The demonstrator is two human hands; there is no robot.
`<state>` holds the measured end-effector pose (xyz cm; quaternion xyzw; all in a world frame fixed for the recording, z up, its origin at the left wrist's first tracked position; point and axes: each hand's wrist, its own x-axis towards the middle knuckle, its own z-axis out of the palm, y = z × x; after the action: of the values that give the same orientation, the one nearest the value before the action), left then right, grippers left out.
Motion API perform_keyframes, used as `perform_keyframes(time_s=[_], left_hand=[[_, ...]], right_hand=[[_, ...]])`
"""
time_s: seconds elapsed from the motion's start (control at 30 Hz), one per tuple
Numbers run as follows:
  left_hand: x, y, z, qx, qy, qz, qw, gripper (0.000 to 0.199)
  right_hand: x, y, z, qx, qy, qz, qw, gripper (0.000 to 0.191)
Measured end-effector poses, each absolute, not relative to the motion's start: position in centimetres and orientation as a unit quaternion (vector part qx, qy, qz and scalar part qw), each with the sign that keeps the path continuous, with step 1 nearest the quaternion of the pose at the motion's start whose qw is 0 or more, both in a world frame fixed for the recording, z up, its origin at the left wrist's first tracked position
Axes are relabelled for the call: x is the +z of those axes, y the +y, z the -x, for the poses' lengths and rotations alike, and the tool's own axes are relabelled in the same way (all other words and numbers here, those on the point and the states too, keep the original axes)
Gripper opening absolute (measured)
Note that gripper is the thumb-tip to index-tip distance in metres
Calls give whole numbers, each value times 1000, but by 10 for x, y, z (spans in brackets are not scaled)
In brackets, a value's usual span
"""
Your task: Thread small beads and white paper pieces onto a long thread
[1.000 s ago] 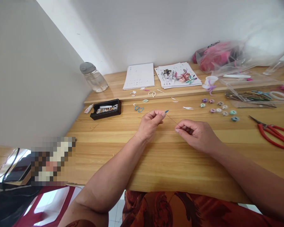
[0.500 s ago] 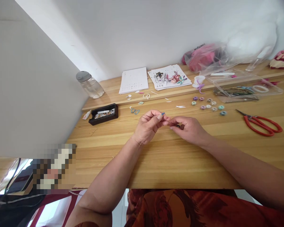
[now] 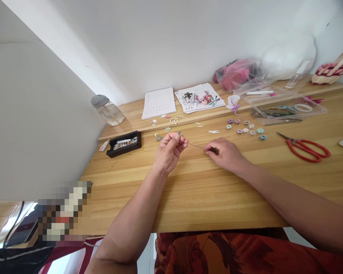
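Blue piece in left hand's tight pinch

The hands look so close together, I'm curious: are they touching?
Apart. The head view shows tabletop between the left hand and right hand, with a thin strand spanning the gap.

The one camera sat on the wearer's head, above the patterned clothing at the bottom edge, and looked forward and down across the counter to the wall, with the left hand and right hand fairly near, around mid-view.
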<state>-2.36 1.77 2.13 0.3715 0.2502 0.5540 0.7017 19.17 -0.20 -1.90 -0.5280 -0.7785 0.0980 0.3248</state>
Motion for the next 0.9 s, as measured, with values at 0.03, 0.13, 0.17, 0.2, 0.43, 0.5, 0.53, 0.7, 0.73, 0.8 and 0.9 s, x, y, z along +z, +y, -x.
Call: perform_keyframes(time_s=[0.03,0.13,0.17,0.2,0.43,0.5,0.53,0.7,0.73,0.8,0.9], left_hand=[[21,19,24,557,256,-368,699,26],[18,22,25,570,273,-358,687,27],[17,24,25,574,278,-355,683,27],[16,25,26,579,284,-353,678,28],[10,32,28,606,310,-318,660,31],[11,32,26,610,319,-311,655,32],[12,31,25,609,322,-311,655,33],[25,17,17,589,323,-340,658,31],[27,13,16,584,325,-349,657,31],[32,3,18,577,330,-361,655,31],[37,-12,25,573,340,-364,651,30]], right_hand=[[-19,-1,-193,93,-778,532,322,11],[-20,2,-197,78,-772,546,317,11],[-21,3,-198,74,-770,550,316,12],[-21,3,-199,71,-768,553,315,12],[-24,7,-201,55,-767,555,319,12],[-24,6,-200,49,-769,551,320,11],[-24,6,-200,46,-770,550,320,11],[-24,6,-201,38,-768,553,320,12],[-24,6,-202,38,-767,555,320,12],[-25,7,-203,39,-765,558,318,13],[-25,7,-203,41,-766,559,316,15]])
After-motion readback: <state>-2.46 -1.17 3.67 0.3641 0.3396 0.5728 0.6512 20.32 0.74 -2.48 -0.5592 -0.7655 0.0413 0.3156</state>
